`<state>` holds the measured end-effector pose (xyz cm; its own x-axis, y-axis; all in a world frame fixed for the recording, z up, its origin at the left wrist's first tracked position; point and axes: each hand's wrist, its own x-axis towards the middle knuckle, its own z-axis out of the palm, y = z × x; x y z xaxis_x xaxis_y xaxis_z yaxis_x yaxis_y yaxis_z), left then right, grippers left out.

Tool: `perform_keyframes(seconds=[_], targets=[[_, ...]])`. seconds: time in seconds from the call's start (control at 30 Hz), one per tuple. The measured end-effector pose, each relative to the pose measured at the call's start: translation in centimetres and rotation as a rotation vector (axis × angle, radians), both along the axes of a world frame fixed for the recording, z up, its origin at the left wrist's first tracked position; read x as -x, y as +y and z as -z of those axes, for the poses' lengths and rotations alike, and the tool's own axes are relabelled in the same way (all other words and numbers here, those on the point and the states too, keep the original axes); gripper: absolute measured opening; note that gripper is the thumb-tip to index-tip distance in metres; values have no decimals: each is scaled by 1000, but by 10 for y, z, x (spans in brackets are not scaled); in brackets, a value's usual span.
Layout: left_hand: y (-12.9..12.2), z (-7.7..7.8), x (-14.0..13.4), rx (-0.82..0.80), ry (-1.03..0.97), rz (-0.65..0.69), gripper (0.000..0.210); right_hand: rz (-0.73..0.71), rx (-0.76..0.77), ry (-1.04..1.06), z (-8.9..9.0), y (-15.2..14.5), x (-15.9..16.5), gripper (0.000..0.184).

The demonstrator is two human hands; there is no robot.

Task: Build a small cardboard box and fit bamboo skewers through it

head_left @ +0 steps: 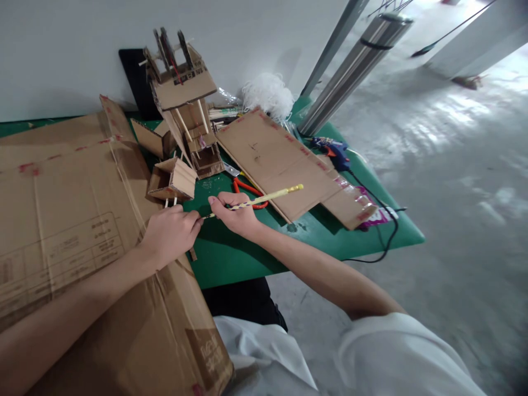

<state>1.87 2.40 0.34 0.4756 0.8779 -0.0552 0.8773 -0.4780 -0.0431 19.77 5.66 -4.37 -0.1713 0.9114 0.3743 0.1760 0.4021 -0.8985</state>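
Note:
A yellow pencil (270, 196) with a dark spiral pattern is gripped in my right hand (237, 214), its point angled down to the left. That point reaches the fingertips of my left hand (171, 231), whose fingers are curled together. What lies under those fingers is hidden; the end of a narrow brown strip (193, 253) shows just below them. Just beyond my left hand sits a small open cardboard box (173, 180) with thin white sticks at its base. Red-handled scissors (249, 190) lie behind my right hand, partly under a cardboard sheet (274, 159).
A large cardboard carton (70, 220) covers the left of the green table (239, 267). A tall cardboard structure (185, 96) with sticks stands at the back. White shredded filler (268, 96), a blue glue gun (336, 154) with a black cord, and a metal post (355, 74) are rightward.

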Motion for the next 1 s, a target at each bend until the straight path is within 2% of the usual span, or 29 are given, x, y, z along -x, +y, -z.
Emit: perform_keyframes(seconds=[0.57,0.8,0.9,1.0], targets=[[0,1,0,-25,10,-8,41,-12,-12,26,0,0,0,56],[1,6,3,-98,-94,48,35,45,17,119,-1,4,-14,54],[-1,8,6,-221,-193,84,31,66,-128,19,-6,12,-31,53],[-3,7,9,-352,-281,127,25,55,-377,-231,-15,19,-45,38]])
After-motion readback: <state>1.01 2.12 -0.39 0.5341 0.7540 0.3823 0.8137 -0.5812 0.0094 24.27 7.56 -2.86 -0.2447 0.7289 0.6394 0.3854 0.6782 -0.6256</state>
